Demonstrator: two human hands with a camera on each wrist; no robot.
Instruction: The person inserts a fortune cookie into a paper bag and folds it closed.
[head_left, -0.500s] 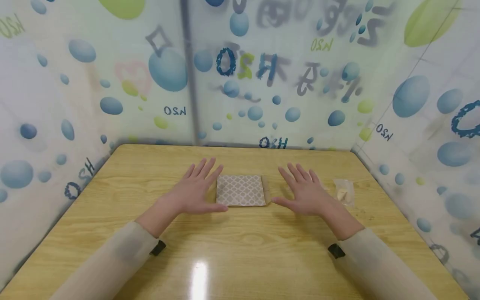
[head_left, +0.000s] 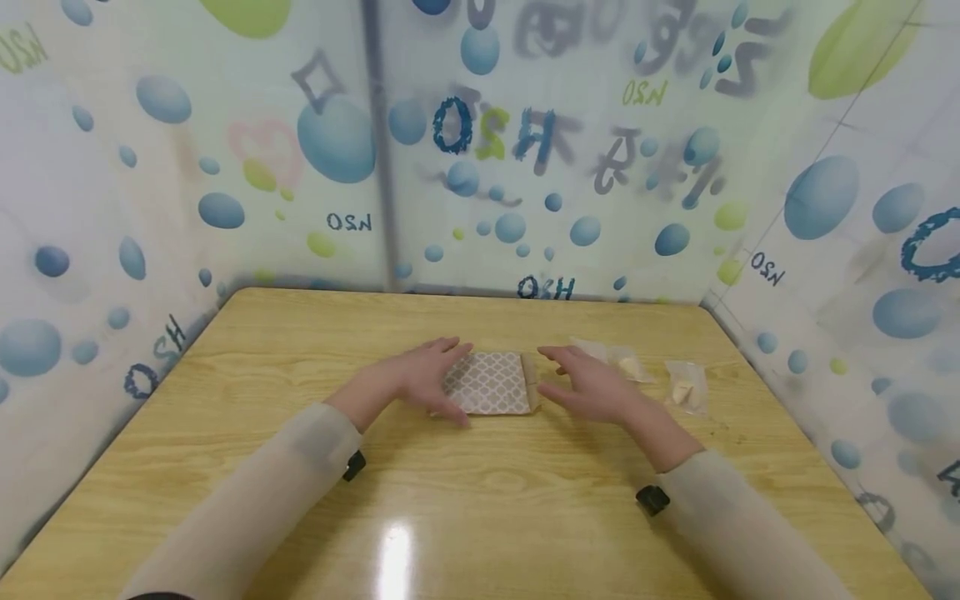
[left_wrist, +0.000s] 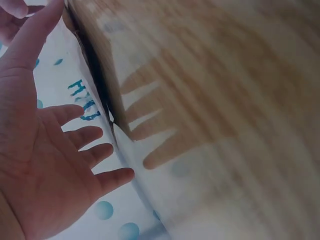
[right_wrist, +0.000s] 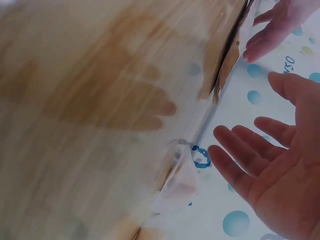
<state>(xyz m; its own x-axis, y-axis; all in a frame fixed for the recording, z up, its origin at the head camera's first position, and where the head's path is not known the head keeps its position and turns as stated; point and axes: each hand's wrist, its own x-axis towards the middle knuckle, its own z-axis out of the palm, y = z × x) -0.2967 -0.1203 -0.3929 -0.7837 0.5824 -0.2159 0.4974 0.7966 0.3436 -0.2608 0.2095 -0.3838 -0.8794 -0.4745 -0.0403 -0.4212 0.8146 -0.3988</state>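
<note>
A flat rectangular packet, patterned in grey and white with a brown strip along its right side, lies near the middle of the table. My left hand hovers at its left end, covering part of that edge, with thumb and fingers spread apart. Just off the brown strip is my right hand, fingers relaxed and slightly bent. Neither palm holds anything: the left wrist view shows the left fingers extended, and the right wrist view shows the right fingers loosely bent. Whether the left fingertips touch the packet cannot be told.
Beyond and right of my right hand lie small clear plastic bags with pale contents: one bag at the far right, another bag closer in. Curtains with blue and green spots stand along the back and sides of the wooden table.
My left hand has moved right, over the packet's left end, and turned inward. The right hand has turned and shifted slightly left, uncovering more of the plastic bags.
</note>
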